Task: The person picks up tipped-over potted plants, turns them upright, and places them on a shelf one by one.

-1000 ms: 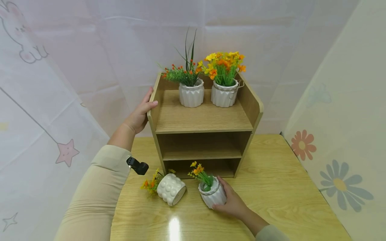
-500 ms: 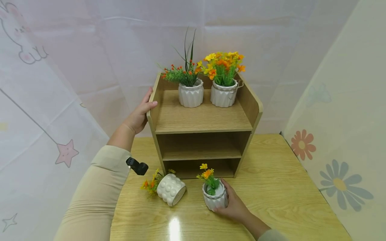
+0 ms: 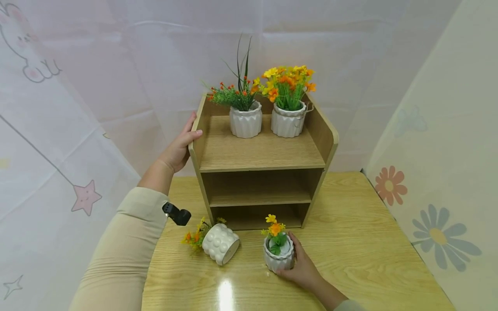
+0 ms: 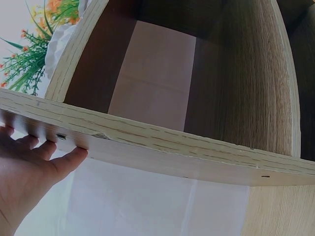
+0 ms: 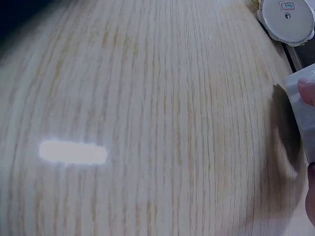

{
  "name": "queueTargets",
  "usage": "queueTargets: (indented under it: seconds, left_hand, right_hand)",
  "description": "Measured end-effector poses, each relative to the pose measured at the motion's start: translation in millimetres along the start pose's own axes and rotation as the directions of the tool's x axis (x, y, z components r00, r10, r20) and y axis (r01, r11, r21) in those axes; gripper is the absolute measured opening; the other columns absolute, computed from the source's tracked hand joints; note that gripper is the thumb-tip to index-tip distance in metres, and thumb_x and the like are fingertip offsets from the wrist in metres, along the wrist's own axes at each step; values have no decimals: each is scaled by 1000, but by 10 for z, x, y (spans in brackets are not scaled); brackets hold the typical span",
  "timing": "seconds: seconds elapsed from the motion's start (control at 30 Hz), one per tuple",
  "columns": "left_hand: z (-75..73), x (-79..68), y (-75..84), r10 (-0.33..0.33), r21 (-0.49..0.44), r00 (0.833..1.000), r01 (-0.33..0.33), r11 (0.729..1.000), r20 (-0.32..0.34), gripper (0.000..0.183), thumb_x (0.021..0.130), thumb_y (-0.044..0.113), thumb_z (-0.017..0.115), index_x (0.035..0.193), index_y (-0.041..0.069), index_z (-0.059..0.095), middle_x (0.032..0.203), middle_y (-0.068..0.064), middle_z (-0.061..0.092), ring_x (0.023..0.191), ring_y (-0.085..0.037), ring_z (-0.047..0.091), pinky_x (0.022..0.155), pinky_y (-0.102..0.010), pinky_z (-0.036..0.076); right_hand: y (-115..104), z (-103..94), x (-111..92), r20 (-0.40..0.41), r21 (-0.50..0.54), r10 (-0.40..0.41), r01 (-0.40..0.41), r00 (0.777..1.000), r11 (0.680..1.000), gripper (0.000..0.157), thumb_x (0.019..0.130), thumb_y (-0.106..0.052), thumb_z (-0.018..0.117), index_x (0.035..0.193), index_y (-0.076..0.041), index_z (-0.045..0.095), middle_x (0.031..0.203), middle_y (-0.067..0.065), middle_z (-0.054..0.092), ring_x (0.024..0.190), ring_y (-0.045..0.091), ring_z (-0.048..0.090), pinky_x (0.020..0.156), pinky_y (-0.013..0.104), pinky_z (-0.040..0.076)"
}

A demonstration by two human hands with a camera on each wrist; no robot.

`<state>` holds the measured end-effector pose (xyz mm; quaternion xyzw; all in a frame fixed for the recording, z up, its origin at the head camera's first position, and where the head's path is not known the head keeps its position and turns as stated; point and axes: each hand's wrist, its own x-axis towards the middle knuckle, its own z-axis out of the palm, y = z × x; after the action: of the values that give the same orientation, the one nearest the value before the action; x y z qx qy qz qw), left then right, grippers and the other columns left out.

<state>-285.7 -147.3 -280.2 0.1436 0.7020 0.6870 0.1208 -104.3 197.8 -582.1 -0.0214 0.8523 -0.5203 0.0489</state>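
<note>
In the head view my right hand (image 3: 303, 265) grips the side of a white fluted flowerpot (image 3: 279, 258) holding small yellow and orange flowers. The pot stands nearly upright, in front of the wooden shelf unit (image 3: 262, 155); whether its base touches the table I cannot tell. Only fingertips (image 5: 307, 91) and part of this pot show in the right wrist view. My left hand (image 3: 180, 149) rests on the unit's left side panel, and the left wrist view shows its fingers (image 4: 69, 160) extended against the panel's outer face. A white knobbly flowerpot (image 3: 220, 243) lies tipped over on the table.
Two white fluted pots stand on the top shelf: one with red-dotted greenery (image 3: 246, 121), one with yellow-orange flowers (image 3: 288, 121). Below are two compartments. The wooden table (image 3: 362, 242) meets printed cloth walls (image 3: 428, 142) at back and right.
My right hand has turned the held flowerpot from leaning left to nearly upright and shifted it slightly right. The left hand stays on the side panel.
</note>
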Motion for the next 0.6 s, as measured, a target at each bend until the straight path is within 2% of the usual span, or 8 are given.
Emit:
queueTargets:
  seconds: [0.13,0.4,0.6]
  left_hand:
    - [4,4,6,-1,-3,1000,1,1000,2,80,93,28,37,155,43,-11,165,6,-11,144,-34,16,117,-51,15]
    - [14,-3,8,6,-3,1000,-6,1000,5,79,93,29,38,154,46,-10,166,6,-8,143,-34,17,116,-49,17]
    - [9,-6,10,7,-6,1000,-7,1000,5,79,93,27,37,154,45,-10,166,6,-8,143,-34,17,116,-49,17]
  right_hand:
    - [13,12,-13,-15,-5,-2,2,1000,1000,124,58,-22,94,156,-15,19,156,23,33,137,44,39,109,60,33]
    - [27,64,-50,-52,-39,35,-37,998,999,121,58,-16,94,154,-6,21,151,28,38,133,42,46,108,51,37]
    - [60,105,-58,-89,-66,-6,0,996,998,117,56,-15,94,150,-3,26,146,27,45,131,41,49,107,51,39]
